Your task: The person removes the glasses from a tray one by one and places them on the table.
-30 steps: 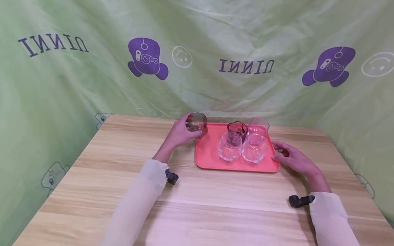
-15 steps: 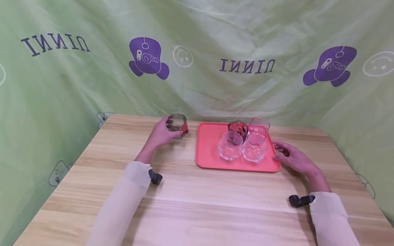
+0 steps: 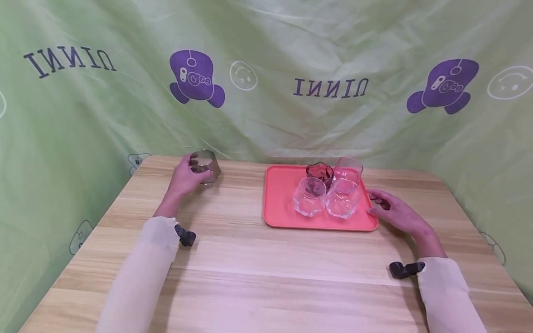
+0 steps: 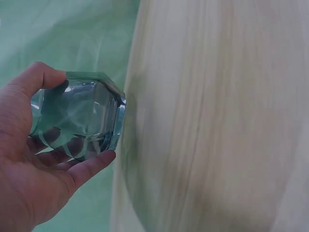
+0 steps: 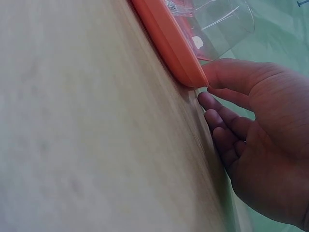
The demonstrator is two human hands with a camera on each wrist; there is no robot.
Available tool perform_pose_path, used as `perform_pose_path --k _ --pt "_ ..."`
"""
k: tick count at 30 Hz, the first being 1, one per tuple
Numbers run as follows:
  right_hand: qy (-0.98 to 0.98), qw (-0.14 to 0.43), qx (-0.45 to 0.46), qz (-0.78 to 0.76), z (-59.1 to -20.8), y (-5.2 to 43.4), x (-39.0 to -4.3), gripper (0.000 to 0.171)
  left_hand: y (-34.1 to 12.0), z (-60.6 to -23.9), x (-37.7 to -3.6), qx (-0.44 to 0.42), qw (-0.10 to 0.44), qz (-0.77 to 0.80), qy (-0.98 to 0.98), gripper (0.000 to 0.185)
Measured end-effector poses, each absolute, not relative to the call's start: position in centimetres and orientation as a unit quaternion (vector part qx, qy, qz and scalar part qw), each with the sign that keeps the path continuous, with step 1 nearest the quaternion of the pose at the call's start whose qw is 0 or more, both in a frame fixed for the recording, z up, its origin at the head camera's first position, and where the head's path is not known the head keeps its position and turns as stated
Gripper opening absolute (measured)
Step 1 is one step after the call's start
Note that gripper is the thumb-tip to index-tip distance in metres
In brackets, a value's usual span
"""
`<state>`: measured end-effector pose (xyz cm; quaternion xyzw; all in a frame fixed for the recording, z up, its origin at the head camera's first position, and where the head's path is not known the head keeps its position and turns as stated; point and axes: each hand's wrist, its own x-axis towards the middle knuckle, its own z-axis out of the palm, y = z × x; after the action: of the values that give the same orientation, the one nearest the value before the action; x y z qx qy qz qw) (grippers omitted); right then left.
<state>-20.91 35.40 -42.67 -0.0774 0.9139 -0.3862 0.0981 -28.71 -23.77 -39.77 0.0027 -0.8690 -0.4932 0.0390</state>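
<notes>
The green backdrop (image 3: 266,115) carried the only lettering, printed in purple and showing mirrored, so it read "INNIU" as seen. One such word (image 3: 69,60) stood up and to the left of the left hand (image 3: 183,178), which gripped a glass (image 3: 203,166). A second (image 3: 331,87) stood above the tray (image 3: 279,212), up and left of the right hand (image 3: 395,213) at the tray's edge. Purple mascot figures (image 3: 195,78) and faint smiley signs (image 3: 243,75) sat beside the words. The glasses and tray bore no readable marks.
</notes>
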Motion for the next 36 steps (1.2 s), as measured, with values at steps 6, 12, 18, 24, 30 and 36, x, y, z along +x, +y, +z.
perform_pose_path --k 6,12,18,24,30,36 --pt "0.913 0.097 -0.082 -0.387 -42.5 35.5 -21.1 0.073 -26.0 -39.9 -28.3 0.026 0.056 -0.492 -0.868 0.090" --pt "0.913 0.092 -0.092 -0.386 -42.3 35.4 -21.3 0.071 -28.0 -40.0 -28.1 0.042 0.069 -0.480 -0.873 0.091" --pt "0.912 0.092 -0.094 -0.389 -42.5 35.3 -21.4 0.070 -29.4 -40.2 -27.9 0.062 0.072 -0.487 -0.868 0.093" --pt "0.910 0.092 -0.094 -0.392 -42.7 35.2 -21.3 0.070 -30.3 -40.2 -28.0 0.089 0.075 -0.499 -0.859 0.093" --pt "0.910 0.086 -0.093 -0.395 -42.8 35.5 -21.2 0.068 -30.4 -40.2 -28.2 0.093 0.070 -0.508 -0.853 0.094" --pt "0.912 0.089 -0.085 -0.391 -42.7 35.7 -21.0 0.070 -30.5 -40.2 -28.4 0.085 0.061 -0.511 -0.853 0.094"
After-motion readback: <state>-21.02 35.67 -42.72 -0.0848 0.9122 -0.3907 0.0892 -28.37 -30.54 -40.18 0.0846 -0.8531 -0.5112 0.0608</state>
